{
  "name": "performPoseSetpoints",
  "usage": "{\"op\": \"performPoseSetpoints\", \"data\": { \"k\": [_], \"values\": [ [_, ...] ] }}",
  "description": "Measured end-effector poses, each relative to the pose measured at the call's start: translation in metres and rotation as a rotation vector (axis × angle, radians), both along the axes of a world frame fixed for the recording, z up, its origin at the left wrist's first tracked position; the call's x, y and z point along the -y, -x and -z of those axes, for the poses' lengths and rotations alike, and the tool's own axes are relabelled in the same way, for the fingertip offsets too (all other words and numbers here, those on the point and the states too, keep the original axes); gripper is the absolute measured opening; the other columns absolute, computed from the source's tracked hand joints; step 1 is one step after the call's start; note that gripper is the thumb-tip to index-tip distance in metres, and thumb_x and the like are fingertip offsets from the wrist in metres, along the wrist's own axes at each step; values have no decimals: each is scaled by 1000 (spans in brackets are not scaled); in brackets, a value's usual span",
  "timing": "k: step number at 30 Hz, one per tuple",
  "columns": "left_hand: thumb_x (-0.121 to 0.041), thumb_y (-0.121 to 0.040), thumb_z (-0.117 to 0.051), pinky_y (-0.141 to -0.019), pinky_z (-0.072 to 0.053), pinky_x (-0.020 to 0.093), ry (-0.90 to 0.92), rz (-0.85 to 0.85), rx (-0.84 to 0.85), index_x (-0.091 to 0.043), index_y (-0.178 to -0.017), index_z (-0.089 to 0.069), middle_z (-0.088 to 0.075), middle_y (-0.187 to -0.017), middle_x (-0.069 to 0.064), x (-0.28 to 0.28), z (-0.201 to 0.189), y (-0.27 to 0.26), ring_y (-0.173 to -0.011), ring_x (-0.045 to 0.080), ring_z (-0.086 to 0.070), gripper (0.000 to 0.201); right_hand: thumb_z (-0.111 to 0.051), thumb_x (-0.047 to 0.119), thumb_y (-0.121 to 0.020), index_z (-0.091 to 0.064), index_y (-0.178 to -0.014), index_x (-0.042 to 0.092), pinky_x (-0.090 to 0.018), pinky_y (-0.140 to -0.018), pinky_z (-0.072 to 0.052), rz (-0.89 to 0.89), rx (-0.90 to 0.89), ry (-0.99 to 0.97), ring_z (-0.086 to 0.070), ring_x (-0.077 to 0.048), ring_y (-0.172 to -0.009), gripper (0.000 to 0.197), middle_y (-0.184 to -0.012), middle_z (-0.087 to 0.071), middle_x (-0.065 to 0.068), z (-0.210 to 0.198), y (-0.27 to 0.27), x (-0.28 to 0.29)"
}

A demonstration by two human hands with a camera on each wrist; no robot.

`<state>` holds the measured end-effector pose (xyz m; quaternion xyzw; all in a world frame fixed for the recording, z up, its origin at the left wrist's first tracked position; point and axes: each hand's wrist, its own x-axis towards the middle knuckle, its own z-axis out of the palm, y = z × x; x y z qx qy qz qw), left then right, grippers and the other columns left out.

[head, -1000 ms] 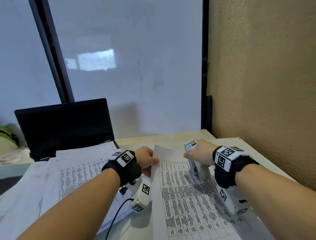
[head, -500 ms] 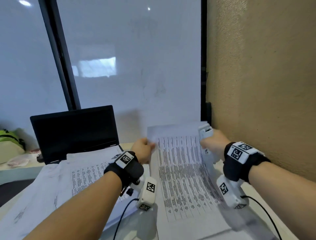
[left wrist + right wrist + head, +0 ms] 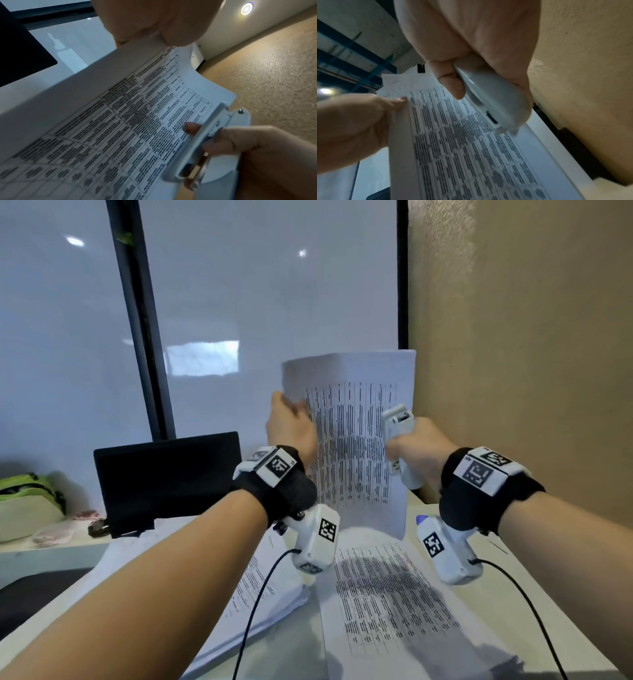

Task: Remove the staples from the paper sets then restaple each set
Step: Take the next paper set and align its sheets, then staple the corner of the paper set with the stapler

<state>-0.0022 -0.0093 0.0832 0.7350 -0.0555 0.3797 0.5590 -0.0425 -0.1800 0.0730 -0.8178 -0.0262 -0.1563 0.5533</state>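
A printed paper set stands upright in the air above the desk. My left hand pinches its left edge near the top; thumb and fingers show in the left wrist view. My right hand grips a white stapler at the set's right edge. In the left wrist view the stapler lies against the paper and a right fingertip touches the sheet. In the right wrist view the stapler points down over the paper. No staple is visible.
Another printed sheet lies flat on the desk under the hands. A thick pile of papers sits to its left. A black laptop stands behind, a green bag far left. A textured wall closes the right side.
Both hands have risen, lifting the paper set off the desk until it stands upright. The stapler went up with the right hand.
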Motion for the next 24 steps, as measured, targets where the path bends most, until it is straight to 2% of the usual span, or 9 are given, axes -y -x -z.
{"op": "performPoseSetpoints", "data": {
  "k": [3, 7, 9, 11, 15, 17, 19, 21, 24],
  "values": [
    [-23, -101, -46, -78, -39, 30, -45, 33, -138, -9, -114, -41, -50, -98, 4, 3, 26, -2, -91, 25, -52, 20, -50, -13, -83, -37, -66, 14, -23, -52, -28, -8, -83, 24, -35, -15, -56, 34, -66, -34, -4, 12, 6, 1],
    [-20, -99, -52, -81, -47, 36, -39, 145, -276, -14, -97, -43, -53, -89, 6, -1, 64, -14, -89, 27, -57, 12, -50, -15, -82, -42, -71, 17, -25, -53, -35, 2, -177, 75, -39, -16, -60, 35, -70, -39, -6, 32, 8, 9],
    [-23, -98, -55, -83, -47, 35, -38, 169, -314, -9, -100, -45, -52, -87, 5, -1, 69, -15, -85, 23, -54, 18, -50, -15, -83, -44, -74, 19, -26, -54, -35, -1, -177, 68, -40, -17, -62, 35, -73, -39, -6, 36, 7, 14],
    [-28, -95, -58, -95, -47, 41, -21, 184, -315, -6, -113, -45, -58, -101, 7, 0, 70, -16, -96, 24, -57, 30, -53, -13, -82, -47, -77, 15, -27, -57, -36, -2, -192, 71, -41, -18, -66, 29, -77, -40, -7, 36, 5, 18],
    [-24, -99, -52, -96, -46, 44, -23, 188, -361, -4, -112, -44, -54, -101, 11, 1, 66, -15, -104, 31, -56, 26, -58, -7, -80, -48, -80, 22, -30, -62, -43, 27, -178, 117, -47, -22, -76, 30, -91, -47, -13, 35, -5, 20],
    [-20, -100, -50, -92, -46, 40, -8, 200, -355, -3, -111, -45, -57, -106, 14, 1, 65, -12, -103, 29, -57, 21, -64, 5, -79, -53, -92, 26, -39, -84, -47, 127, -92, 168, -45, -27, -99, 28, -120, -43, -13, 32, -12, 18],
    [-15, -101, -48, -84, -43, 30, -14, 194, -351, -1, -110, -45, -58, -116, 17, 1, 65, -9, -103, 26, -56, 16, -66, 19, -84, -52, -110, 28, -39, -104, -34, 254, 28, 261, -30, -27, -120, 30, -127, -28, -5, 20, -13, 15],
    [-8, -102, -44, -78, -39, 24, -5, 202, -356, -3, -106, -43, -58, -121, 17, 0, 66, -5, -109, 25, -57, 7, -64, 32, -88, -49, -106, 27, -38, -111, -29, 276, 189, 269, -27, -26, -123, 24, -120, -23, -1, -3, -7, 7],
    [-3, -101, -42, -81, -39, 25, 8, 219, -339, -3, -107, -44, -60, -112, 10, 0, 69, -4, -103, 19, -57, 7, -63, 46, -87, -45, -103, 26, -34, -108, -39, 261, 407, 192, -46, -23, -112, 31, -118, -27, -1, -38, 2, -7]
  ]
}}
